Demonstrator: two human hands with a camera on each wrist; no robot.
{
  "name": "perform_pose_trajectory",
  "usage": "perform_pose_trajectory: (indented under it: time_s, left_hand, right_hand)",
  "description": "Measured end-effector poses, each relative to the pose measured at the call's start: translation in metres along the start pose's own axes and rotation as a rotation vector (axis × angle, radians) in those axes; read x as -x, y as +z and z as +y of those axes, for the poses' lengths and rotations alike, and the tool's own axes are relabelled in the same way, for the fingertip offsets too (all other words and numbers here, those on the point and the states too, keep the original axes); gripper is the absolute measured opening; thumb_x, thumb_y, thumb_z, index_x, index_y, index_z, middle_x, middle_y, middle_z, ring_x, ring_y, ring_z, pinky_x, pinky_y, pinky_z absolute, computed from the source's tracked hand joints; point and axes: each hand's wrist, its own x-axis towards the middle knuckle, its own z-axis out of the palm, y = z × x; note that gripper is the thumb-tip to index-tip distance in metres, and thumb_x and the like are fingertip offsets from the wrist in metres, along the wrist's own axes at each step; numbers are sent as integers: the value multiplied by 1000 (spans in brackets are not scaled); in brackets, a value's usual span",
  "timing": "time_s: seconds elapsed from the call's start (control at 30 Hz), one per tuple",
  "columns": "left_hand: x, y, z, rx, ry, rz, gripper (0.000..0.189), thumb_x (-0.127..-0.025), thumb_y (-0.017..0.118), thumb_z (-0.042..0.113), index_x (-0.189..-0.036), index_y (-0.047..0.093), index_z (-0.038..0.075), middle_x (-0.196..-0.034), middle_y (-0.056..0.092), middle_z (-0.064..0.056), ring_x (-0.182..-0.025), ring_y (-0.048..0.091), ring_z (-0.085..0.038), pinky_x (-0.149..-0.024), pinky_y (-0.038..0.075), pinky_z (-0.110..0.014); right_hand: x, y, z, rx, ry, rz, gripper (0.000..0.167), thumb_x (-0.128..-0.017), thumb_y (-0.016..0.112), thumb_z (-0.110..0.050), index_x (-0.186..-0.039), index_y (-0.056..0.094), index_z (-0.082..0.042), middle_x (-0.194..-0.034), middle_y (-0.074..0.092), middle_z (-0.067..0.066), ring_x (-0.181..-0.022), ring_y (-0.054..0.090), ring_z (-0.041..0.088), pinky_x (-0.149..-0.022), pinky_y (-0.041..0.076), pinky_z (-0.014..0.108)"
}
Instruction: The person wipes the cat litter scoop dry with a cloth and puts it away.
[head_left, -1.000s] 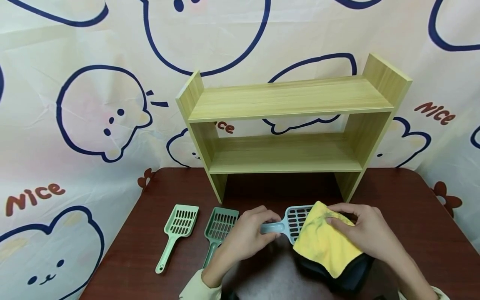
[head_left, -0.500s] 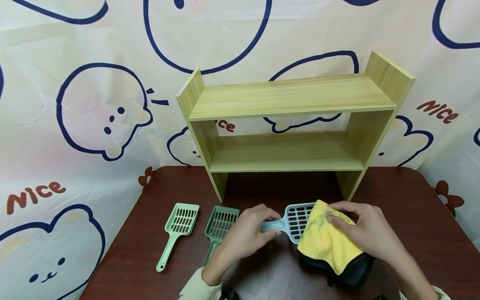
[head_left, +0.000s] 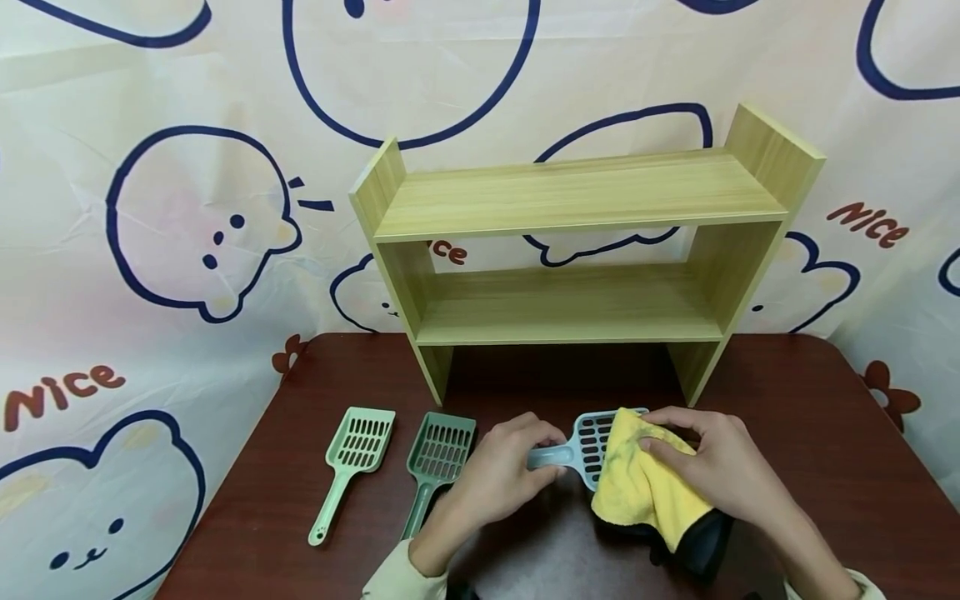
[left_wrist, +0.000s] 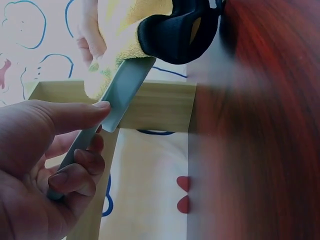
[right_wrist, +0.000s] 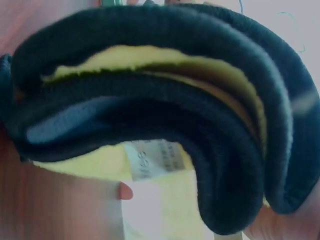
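Observation:
In the head view my left hand [head_left: 504, 473] pinches the handle of a light blue slotted litter scoop [head_left: 591, 443], thumb on top. The left wrist view shows that thumb and the curled fingers round the scoop handle [left_wrist: 82, 142]. My right hand [head_left: 722, 465] grips a yellow cleaning cloth [head_left: 645, 479] with a dark border, draped over the far half of the scoop's head. Dark folded edges of the cloth [right_wrist: 150, 95] and a white label [right_wrist: 156, 159] fill the right wrist view, where most of the right hand is hidden.
Left of my left hand lie a pale green litter scoop [head_left: 360, 446] and a darker green one [head_left: 441, 450], the latter partly behind my wrist. A wooden two-tier shelf [head_left: 577, 196] stands at the back of the dark red table [head_left: 247, 508], before a cartoon-print backdrop.
My right hand and the cloth have shifted a little left over the scoop's head. The blue scoop has moved slightly right in my left hand.

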Motion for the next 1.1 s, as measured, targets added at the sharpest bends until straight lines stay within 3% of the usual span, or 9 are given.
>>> perform_pose_trajectory:
  time_s: [0.1, 0.2, 0.33, 0.5, 0.83, 1.1]
  left_hand:
    - [1, -6, -2, 4, -16, 5, 23, -90, 88, 11, -110, 78, 13, -100, 71, 2, -84, 61, -3, -76, 52, -20]
    - [0, -13, -5, 17, -27, 6, 22, -91, 87, 11, -111, 78, 12, -101, 71, 2, -85, 63, -5, -77, 53, -22]
    - [0, -24, -9, 24, -46, 14, 22, -92, 86, 11, -112, 78, 13, -102, 71, 3, -85, 63, -6, -77, 54, -23]
    - [1, -33, -16, 28, -58, 43, 21, -91, 86, 10, -110, 78, 13, -101, 71, 4, -82, 60, -7, -75, 52, -23]
    - [3, -45, -21, 41, -80, 98, 22, -88, 89, 10, -107, 79, 15, -100, 71, 5, -83, 60, -7, -74, 52, -23]
    - [4, -48, -19, 79, -114, 107, 21, -89, 89, 13, -107, 79, 19, -100, 70, 9, -83, 62, -7, -74, 53, -23]
  right_hand:
    - [-1, -6, 1, 8, 2, 22, 23, -95, 84, -23, -117, 81, -19, -69, 72, -5, -46, 21, -4, -48, 36, 26]
    - [-1, -14, 4, 26, 11, 49, 24, -95, 84, -23, -118, 81, -20, -54, 54, -10, -44, 17, -6, -45, 34, 26]
    - [-4, -23, 9, 43, 22, 71, 24, -96, 83, -23, -119, 80, -20, -61, 61, -10, -43, 30, -2, -46, 37, 26]
    - [-6, -30, 16, 61, 13, 108, 23, -96, 84, -20, -118, 79, -19, -75, 70, -6, -55, 45, 3, -52, 39, 26]
    - [-6, -38, 26, 66, 37, 142, 25, -96, 83, -21, -120, 78, -19, -81, 73, -4, -61, 51, 4, -54, 40, 26]
    - [-7, -40, 29, 63, 63, 164, 31, -98, 81, -22, -127, 75, -12, -97, 75, 4, -65, 53, 3, -54, 41, 26]
